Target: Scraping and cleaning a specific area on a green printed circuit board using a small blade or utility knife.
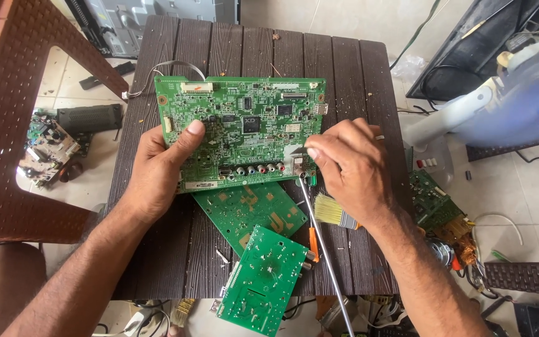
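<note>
We hold a large green circuit board (241,131) flat above a dark slatted table (344,68), its long axis running left to right. Our left hand (157,171) grips its left edge, thumb on top. Our right hand (350,165) pinches narrowly at its lower right corner, above a metal rod (325,249) slanting toward us.

Bright, even daylight; soft shadows, sharp focus, slight edge distortion.

The circuit board (244,125) is green; the table (344,75) is dark brown, wood-grained; the brush (335,212) has pale yellow bristles.
</note>
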